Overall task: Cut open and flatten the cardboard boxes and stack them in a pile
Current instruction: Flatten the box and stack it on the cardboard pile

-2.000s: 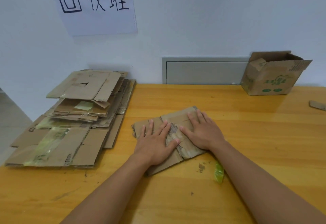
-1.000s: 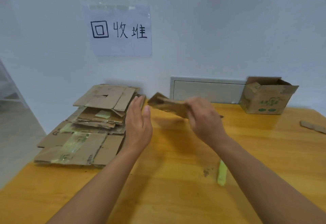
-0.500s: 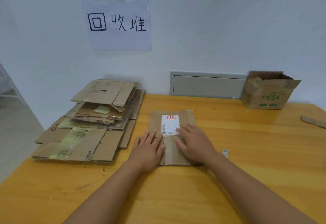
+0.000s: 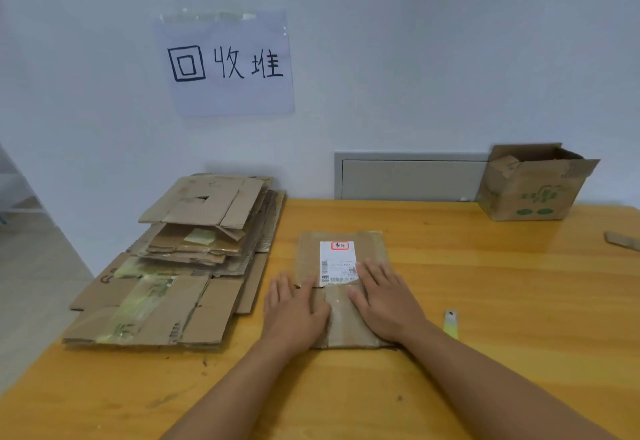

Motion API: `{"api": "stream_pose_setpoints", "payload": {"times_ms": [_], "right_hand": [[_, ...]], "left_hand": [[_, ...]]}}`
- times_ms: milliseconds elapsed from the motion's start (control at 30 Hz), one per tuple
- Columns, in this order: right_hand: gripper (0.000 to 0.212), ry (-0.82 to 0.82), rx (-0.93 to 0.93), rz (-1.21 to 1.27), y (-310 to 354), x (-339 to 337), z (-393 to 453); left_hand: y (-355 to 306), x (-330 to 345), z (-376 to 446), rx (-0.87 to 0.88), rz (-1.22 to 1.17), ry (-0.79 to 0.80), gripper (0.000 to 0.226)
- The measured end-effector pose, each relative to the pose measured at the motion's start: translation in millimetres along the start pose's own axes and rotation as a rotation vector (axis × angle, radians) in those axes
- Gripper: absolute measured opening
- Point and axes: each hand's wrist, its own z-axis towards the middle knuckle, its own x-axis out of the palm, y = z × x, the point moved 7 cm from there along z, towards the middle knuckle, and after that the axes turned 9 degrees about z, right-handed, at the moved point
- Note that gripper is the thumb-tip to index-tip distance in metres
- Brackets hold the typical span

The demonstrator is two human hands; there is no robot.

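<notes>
The wooden table [image 4: 485, 301] carries a flattened box [image 4: 343, 301] at its middle. Left of that box lies the pile of flat cardboard [image 4: 180, 266]; right of it a yellow-green cutter [image 4: 450, 323], far behind-right an open carton [image 4: 530, 183], and a cardboard scrap [image 4: 621, 240] at the right edge.

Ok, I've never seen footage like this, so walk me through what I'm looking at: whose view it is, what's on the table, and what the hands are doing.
There is no machine here: a person wears a camera on the head, so you look down at their own arms. Both hands, left and right, lie flat with straight fingers on a flattened cardboard box bearing a white shipping label, pressing it onto the wooden table. Nothing is gripped. At the left is the pile of flattened boxes, under a handwritten paper sign on the wall. An open, uncut box waits at the far right, and a small yellow-green cutter lies beside the right forearm.
</notes>
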Motion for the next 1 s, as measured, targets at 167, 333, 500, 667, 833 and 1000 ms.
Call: {"api": "stream_pose_setpoints", "payload": {"times_ms": [167,333,500,667,833,1000], "right_hand": [[0.072,-0.272,0.201,-0.049,-11.3,-17.4,-16.2],[0.071,-0.333,0.247,-0.031,-14.7,-18.2,-19.3],[0.060,-0.354,0.228,-0.013,-12.7,-24.7,-21.8],[0.050,-0.404,0.151,0.241,-12.1,-32.5,-25.9],[0.051,-0.460,0.036,0.504,13.3,-50.8,-27.9],[0.056,-0.500,-0.119,0.565,79.6,-70.1,-12.2]], "left_hand": [[-11.9,-18.7,8.4,-0.107,-0.325,-0.019,0.054],[-13.9,-36.9,15.0,-0.246,-0.745,-0.025,0.059],[-20.6,-42.7,7.9,-0.228,-0.878,-0.069,0.043],[-18.7,-50.7,-5.4,-0.124,-0.954,-0.196,0.073],[-5.7,-75.4,-13.3,0.033,-0.805,-0.349,0.056],[36.3,-126.8,-30.3,0.050,-0.674,-0.569,0.053]]}}
